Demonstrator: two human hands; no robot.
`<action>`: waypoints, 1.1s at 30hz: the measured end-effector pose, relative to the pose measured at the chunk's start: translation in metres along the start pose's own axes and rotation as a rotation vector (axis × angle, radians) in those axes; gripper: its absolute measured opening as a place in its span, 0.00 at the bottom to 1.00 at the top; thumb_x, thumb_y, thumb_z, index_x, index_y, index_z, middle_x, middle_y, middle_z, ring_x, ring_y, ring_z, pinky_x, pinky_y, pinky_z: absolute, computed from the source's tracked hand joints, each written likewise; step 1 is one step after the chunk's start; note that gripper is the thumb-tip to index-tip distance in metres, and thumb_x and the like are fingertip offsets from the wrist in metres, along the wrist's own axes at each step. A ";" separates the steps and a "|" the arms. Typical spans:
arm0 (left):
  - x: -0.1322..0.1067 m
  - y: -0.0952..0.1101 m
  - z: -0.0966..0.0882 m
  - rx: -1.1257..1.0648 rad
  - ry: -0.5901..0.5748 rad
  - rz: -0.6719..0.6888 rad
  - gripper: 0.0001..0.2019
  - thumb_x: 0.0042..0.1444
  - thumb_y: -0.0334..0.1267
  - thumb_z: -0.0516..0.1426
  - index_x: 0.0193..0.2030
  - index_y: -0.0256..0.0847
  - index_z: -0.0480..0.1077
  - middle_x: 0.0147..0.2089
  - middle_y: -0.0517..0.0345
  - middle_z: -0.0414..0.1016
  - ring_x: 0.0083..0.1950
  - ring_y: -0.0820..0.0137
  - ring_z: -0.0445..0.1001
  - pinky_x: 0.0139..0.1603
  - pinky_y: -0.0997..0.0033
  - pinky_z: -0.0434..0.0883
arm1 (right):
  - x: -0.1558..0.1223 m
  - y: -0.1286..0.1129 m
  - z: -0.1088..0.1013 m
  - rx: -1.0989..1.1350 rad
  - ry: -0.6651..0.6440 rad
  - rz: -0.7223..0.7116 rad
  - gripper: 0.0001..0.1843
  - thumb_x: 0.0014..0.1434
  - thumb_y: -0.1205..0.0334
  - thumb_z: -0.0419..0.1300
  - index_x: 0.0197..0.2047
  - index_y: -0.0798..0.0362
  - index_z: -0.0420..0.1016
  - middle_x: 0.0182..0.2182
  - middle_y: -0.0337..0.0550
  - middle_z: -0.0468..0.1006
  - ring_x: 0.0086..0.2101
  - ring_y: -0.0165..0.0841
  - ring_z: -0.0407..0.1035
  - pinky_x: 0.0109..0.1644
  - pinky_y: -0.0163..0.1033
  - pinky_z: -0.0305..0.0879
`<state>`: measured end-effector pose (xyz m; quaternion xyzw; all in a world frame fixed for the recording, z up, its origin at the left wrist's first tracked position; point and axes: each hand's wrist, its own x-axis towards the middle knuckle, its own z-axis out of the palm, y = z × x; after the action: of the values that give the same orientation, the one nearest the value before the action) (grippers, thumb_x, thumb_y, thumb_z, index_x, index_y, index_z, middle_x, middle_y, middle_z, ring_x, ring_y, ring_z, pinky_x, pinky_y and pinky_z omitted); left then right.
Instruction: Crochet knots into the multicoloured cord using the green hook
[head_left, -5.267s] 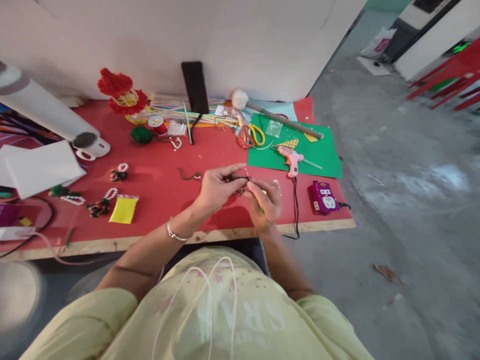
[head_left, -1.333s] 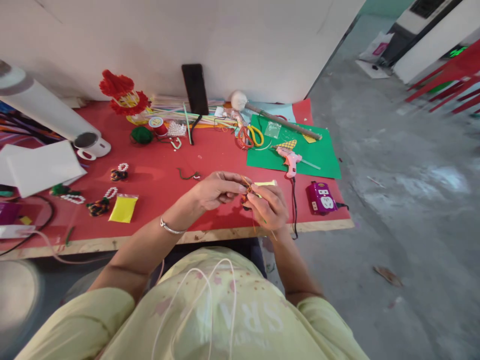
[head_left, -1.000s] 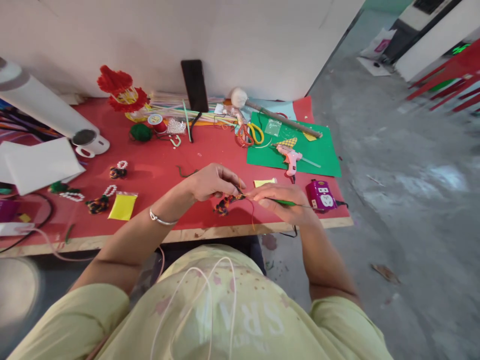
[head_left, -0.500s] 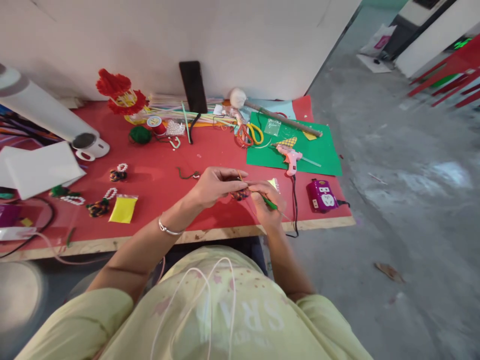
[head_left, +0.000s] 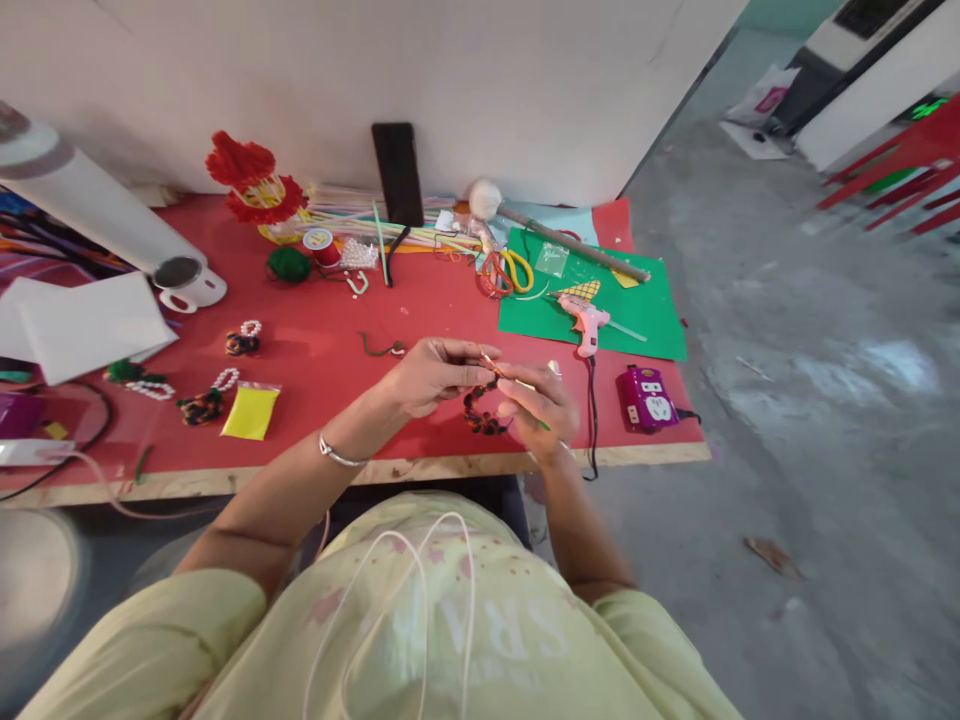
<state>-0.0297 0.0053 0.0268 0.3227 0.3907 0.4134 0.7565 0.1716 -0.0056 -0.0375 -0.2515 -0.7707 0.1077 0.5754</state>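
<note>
My left hand pinches the upper end of a curled strip of dark multicoloured crochet work, which hangs below the fingertips in a loop. A crochet hook with a green handle is gripped in my right hand. Its metal tip lies at the left fingertips, against the yarn. Both hands are close together above the front of the red table; fingers hide part of the stitches and of the hook.
A pink glue gun lies on green card, with scissors beside it. A purple power socket sits at the right. Leftward are a yellow packet, beaded yarn pieces and a mug. A phone leans on the wall.
The crochet piece now hangs lower and shows as an open curl, where before it was bunched between the fingers. My right hand has turned, and the hook's handle now points more downward.
</note>
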 end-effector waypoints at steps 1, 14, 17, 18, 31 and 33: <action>0.000 0.003 -0.002 0.015 -0.016 -0.013 0.21 0.36 0.32 0.78 0.41 0.35 0.86 0.29 0.55 0.81 0.20 0.83 0.62 0.18 0.80 0.47 | 0.005 0.000 -0.007 0.052 -0.048 0.026 0.19 0.68 0.54 0.65 0.61 0.36 0.78 0.51 0.45 0.86 0.48 0.40 0.83 0.49 0.49 0.81; 0.000 0.012 -0.009 0.057 -0.079 -0.072 0.18 0.37 0.31 0.76 0.40 0.35 0.86 0.26 0.56 0.77 0.21 0.81 0.63 0.18 0.79 0.46 | 0.019 -0.001 -0.036 0.187 -0.193 0.074 0.20 0.65 0.55 0.68 0.60 0.34 0.81 0.51 0.42 0.88 0.46 0.40 0.83 0.50 0.51 0.81; 0.000 0.015 -0.011 0.094 -0.091 -0.083 0.18 0.37 0.30 0.75 0.40 0.35 0.86 0.26 0.56 0.77 0.21 0.80 0.64 0.18 0.80 0.47 | 0.027 -0.003 -0.043 0.223 -0.246 0.073 0.22 0.63 0.59 0.70 0.59 0.35 0.81 0.50 0.43 0.88 0.47 0.40 0.83 0.51 0.51 0.80; 0.000 0.016 -0.011 0.103 -0.100 -0.086 0.18 0.38 0.30 0.75 0.40 0.35 0.86 0.25 0.56 0.77 0.21 0.80 0.64 0.17 0.80 0.47 | 0.029 -0.004 -0.045 0.236 -0.267 0.083 0.22 0.63 0.60 0.70 0.59 0.36 0.81 0.50 0.44 0.88 0.47 0.39 0.83 0.52 0.51 0.80; 0.003 -0.008 0.005 0.264 0.036 0.208 0.24 0.41 0.31 0.73 0.49 0.35 0.85 0.29 0.58 0.79 0.27 0.76 0.70 0.26 0.77 0.64 | 0.000 -0.006 -0.012 0.207 0.007 0.391 0.13 0.68 0.47 0.64 0.47 0.41 0.85 0.43 0.45 0.87 0.43 0.39 0.83 0.47 0.49 0.82; 0.004 -0.021 0.014 0.322 0.200 0.333 0.25 0.42 0.31 0.72 0.51 0.36 0.85 0.29 0.61 0.79 0.29 0.75 0.72 0.31 0.76 0.69 | -0.007 -0.013 0.004 -0.044 0.065 0.292 0.11 0.67 0.55 0.66 0.52 0.39 0.84 0.45 0.45 0.85 0.45 0.39 0.81 0.50 0.49 0.81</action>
<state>-0.0085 -0.0029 0.0153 0.4564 0.4659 0.4946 0.5745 0.1658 -0.0199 -0.0384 -0.3767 -0.7091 0.1652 0.5727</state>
